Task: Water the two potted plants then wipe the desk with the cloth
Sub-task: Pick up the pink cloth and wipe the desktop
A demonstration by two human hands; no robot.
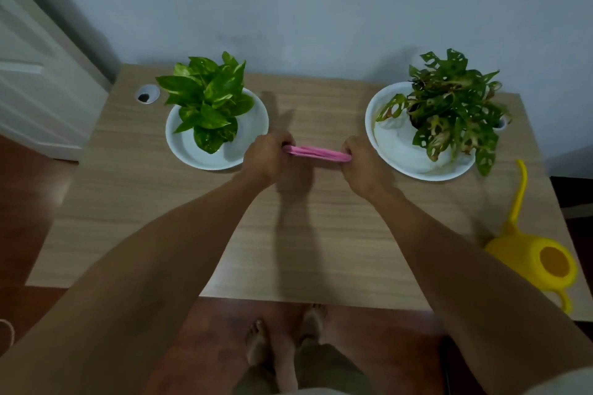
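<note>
The fingers of the left hand [268, 157] are curled closed around the left end of a pink cloth [316, 153], and the fingers of the right hand [362, 163] are closed around its right end. The cloth is bunched into a narrow band stretched between the two fists, held above the middle of a light wooden desk [321, 234]. Both bare forearms reach in from the near edge. To the left of the hands a bright green leafy plant [208, 96] stands in a white dish [253, 135]. To the right a darker plant with holed leaves [455, 109] stands in another white dish [388, 138]. A yellow watering can [539, 260] sits at the near right corner, its spout pointing away. Bare feet [256, 343] show on the floor below.
</note>
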